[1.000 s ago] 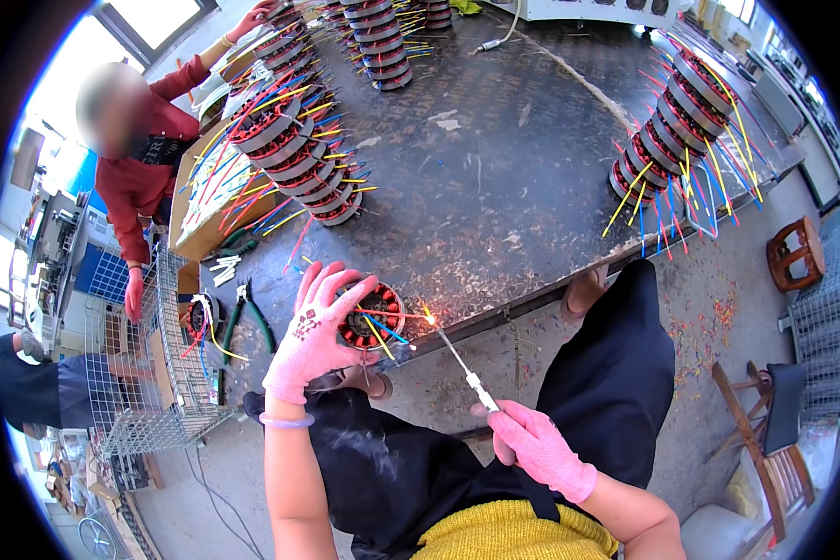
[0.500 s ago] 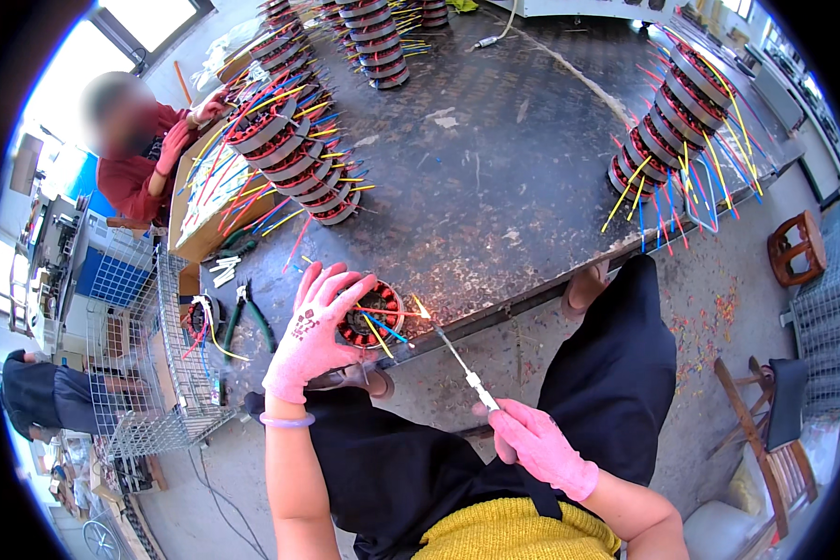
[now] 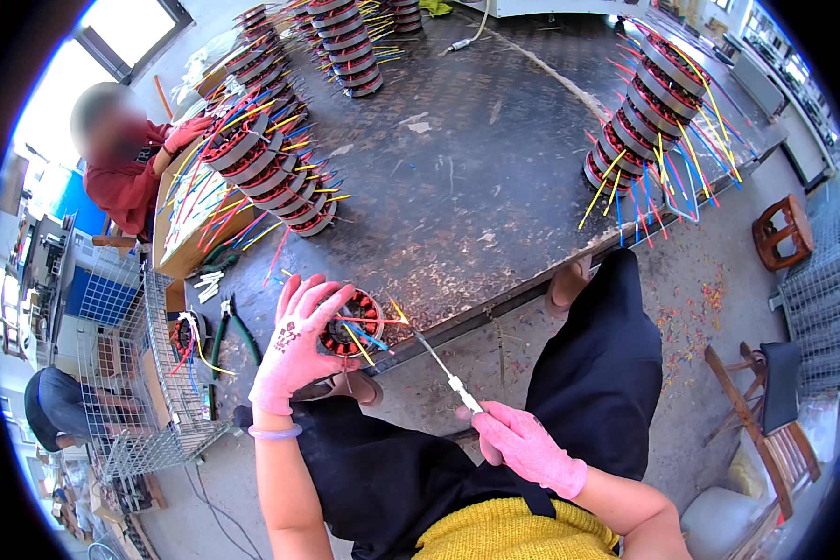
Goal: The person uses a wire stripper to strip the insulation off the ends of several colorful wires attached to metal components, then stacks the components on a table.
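My pink-gloved left hand (image 3: 294, 353) grips the left side of a round motor stator (image 3: 368, 308), its fingers spread over the far side and its thumb on the near side. The stator, wound with red coils, sits at the table's front edge. Red, blue and yellow lead wires (image 3: 359, 338) stick out of it to the right. In my gloved right hand (image 3: 529, 448) is a slim metal-shafted tool (image 3: 434, 357) with a white collar, pointing up and left. An orange glow shows where its tip meets the end of a red wire and a yellow wire.
Leaning stator stacks with wires stand at the left (image 3: 275, 177) and right (image 3: 646, 117) of the dark table (image 3: 476, 177). Green-handled pliers (image 3: 238, 331) and another stator (image 3: 189, 331) lie left. A person in red (image 3: 121, 191) works beyond a cardboard box (image 3: 182, 238).
The whole view has shifted, so things sit slightly farther left. Both my hands keep their hold, with the tool tip still at the wire ends. The other person's hands have moved closer together.
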Tool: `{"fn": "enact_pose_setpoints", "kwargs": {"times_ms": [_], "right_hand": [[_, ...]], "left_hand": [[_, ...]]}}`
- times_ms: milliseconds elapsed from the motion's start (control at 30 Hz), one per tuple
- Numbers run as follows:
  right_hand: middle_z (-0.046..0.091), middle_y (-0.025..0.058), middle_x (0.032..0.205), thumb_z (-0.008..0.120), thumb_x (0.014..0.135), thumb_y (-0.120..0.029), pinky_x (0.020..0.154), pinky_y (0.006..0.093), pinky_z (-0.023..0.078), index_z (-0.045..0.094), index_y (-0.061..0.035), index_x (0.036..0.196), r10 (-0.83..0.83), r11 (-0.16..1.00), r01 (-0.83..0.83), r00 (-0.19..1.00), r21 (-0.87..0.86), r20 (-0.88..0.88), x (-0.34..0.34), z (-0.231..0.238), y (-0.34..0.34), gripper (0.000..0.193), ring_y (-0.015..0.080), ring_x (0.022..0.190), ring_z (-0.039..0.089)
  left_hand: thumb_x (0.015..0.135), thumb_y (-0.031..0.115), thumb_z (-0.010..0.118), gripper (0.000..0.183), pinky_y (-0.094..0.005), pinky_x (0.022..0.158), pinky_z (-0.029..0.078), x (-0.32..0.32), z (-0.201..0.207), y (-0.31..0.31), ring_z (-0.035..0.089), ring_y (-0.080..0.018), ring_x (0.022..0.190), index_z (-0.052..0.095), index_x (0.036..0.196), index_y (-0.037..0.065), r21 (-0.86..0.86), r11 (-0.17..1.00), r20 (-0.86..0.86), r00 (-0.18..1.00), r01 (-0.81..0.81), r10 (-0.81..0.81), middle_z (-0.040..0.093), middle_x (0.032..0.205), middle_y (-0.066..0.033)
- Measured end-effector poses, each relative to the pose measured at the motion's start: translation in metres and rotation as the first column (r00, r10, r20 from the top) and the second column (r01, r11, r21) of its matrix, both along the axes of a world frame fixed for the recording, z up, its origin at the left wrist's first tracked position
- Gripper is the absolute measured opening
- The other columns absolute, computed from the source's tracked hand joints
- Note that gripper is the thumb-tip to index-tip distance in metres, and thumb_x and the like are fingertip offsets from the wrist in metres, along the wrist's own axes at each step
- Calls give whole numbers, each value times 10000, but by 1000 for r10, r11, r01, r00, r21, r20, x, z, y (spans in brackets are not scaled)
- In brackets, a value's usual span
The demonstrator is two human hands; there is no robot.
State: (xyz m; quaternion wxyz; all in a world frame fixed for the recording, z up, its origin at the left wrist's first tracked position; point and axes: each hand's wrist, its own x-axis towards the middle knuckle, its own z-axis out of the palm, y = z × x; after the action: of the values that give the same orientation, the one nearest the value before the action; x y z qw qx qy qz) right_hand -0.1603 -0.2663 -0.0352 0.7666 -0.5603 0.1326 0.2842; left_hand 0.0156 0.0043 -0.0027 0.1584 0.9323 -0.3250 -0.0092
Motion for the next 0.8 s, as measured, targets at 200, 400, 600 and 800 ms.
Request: {"fn": "enact_pose_setpoints", "kwargs": {"times_ms": [200, 400, 600, 800], "right_hand": [[483, -10, 659, 469, 1042, -242, 560, 223, 332, 588, -4, 1270, 0, 1000, 0, 1000, 22, 8, 0, -4, 2, 350, 67, 593, 409], [467, -25, 687, 460, 1048, -273, 549, 229, 350, 577, 3, 1263, -17, 996, 16, 1000, 87, 7, -1, -2, 1, 369, 63, 596, 439], [468, -26, 688, 457, 1047, -256, 541, 230, 341, 576, -3, 1266, -27, 993, 28, 1000, 113, -16, -2, -6, 4, 355, 58, 589, 431], [477, -14, 650, 445, 1044, -265, 550, 238, 360, 578, -2, 1257, 12, 1000, -12, 1000, 8, 8, 0, -4, 2, 363, 62, 580, 438]], "left_hand": [[513, 293, 869, 915, -494, 1201, 204, 0, 1, -1, 406, -315, 1353, 553, 1361, 154, -12, 1000, 24, 1000, 14, -13, 541, 1327, -83], [490, 261, 876, 928, -489, 1205, 205, 0, 0, 3, 403, -313, 1359, 557, 1354, 150, -11, 1000, 10, 1000, 11, -11, 540, 1339, -75], [468, 218, 880, 941, -474, 1214, 201, 1, -1, 2, 385, -303, 1375, 562, 1351, 147, -1, 1000, -3, 1000, 9, -9, 525, 1364, -74], [502, 270, 875, 903, -490, 1203, 207, 0, 0, 0, 411, -314, 1358, 567, 1344, 166, -12, 1000, 21, 1000, 10, -9, 546, 1340, -71]]}}
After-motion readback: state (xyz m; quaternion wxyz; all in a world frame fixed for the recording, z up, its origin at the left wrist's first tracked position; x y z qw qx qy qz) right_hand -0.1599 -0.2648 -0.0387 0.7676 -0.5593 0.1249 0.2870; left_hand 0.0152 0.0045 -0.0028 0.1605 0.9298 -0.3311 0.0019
